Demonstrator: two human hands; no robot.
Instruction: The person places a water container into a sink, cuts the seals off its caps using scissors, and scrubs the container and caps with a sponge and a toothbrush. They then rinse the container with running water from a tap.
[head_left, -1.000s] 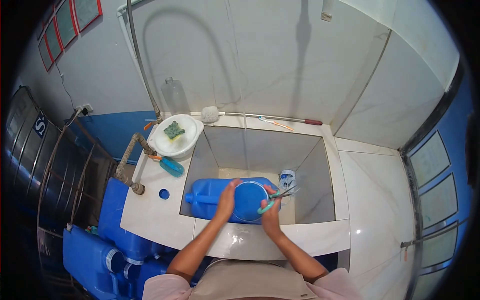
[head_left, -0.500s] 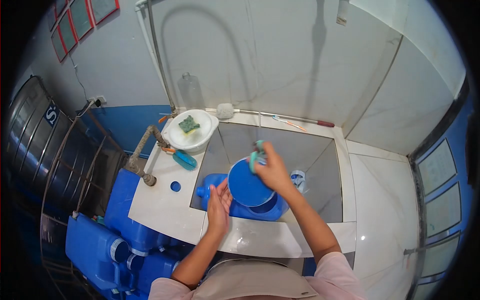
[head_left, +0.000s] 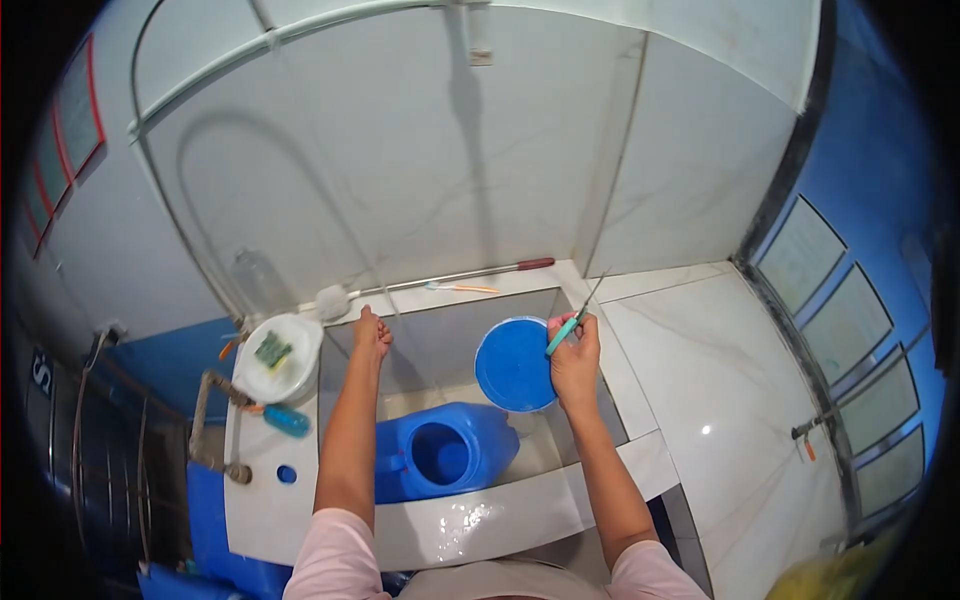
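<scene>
My right hand (head_left: 575, 365) grips a pair of scissors (head_left: 568, 330) by its green handles, blades pointing up and away. The same hand holds a round blue lid (head_left: 515, 365) with a pale rim over the right part of the sink. My left hand (head_left: 372, 335) is closed at the sink's back left edge, near the long-handled brush; anything in its fingers is hidden. Below and between my arms, a blue plastic jug (head_left: 480, 440) lies on its side in the sink (head_left: 545, 450), its wide round opening facing up.
A white basin (head_left: 300, 370) with a green sponge (head_left: 272, 350) stands on the left counter, beside a blue brush (head_left: 287, 421) and a pipe (head_left: 205, 410). Along the back ledge lie a long-handled brush (head_left: 450, 278) and a toothbrush (head_left: 465, 288).
My right hand has carried the lid and scissors off the jug to the right. My left hand has left the lid and reached to the back of the sink. The view has turned right.
</scene>
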